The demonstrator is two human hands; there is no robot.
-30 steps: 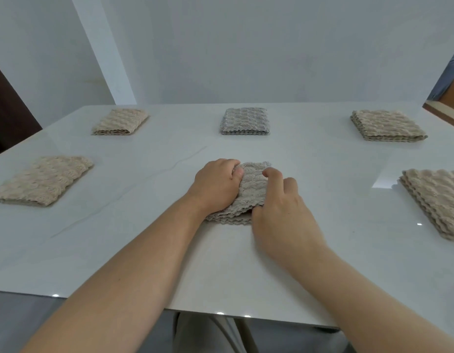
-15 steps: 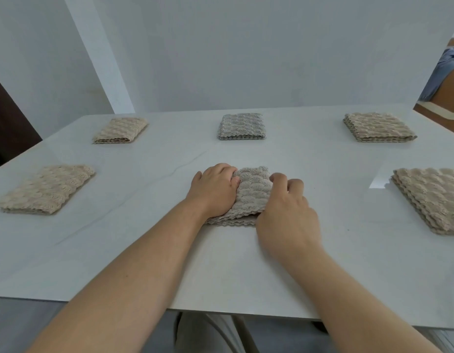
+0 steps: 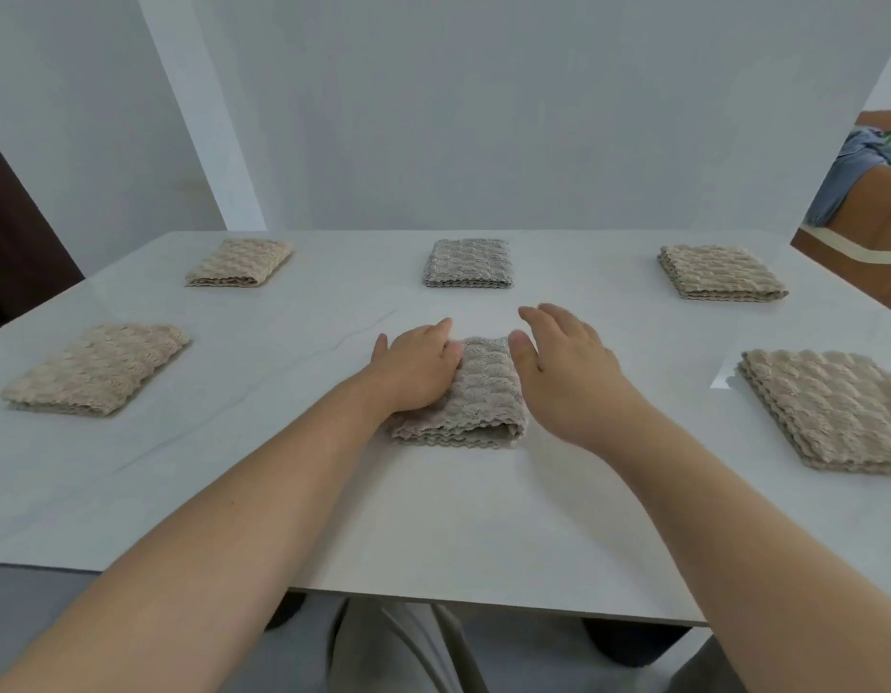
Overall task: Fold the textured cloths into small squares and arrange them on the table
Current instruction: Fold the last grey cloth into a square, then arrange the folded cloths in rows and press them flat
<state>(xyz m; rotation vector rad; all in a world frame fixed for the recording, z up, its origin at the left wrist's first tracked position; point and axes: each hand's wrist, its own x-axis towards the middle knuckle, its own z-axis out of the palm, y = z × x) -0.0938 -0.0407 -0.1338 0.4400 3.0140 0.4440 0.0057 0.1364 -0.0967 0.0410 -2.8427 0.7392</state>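
Observation:
A folded grey-beige textured cloth (image 3: 483, 397) lies flat in the middle of the white table (image 3: 433, 517). My left hand (image 3: 417, 370) rests flat on its left part, fingers fairly straight. Just right of the cloth my right hand (image 3: 566, 372) hovers with fingers spread and straight, holding nothing. Five other folded cloths lie around: a beige one at far left (image 3: 240, 262), a grey one at far centre (image 3: 468, 262), a beige one at far right (image 3: 721, 272), a beige one at near left (image 3: 100, 367) and a beige one at near right (image 3: 833, 407).
The table's near edge runs across the bottom, with my legs below it. A white wall stands behind the table. A brown box (image 3: 863, 212) with blue fabric on it sits beyond the right edge.
My right hand has let go of the middle cloth, opened and lifted to its right. My left hand has flattened on the cloth. The camera has tilted slightly.

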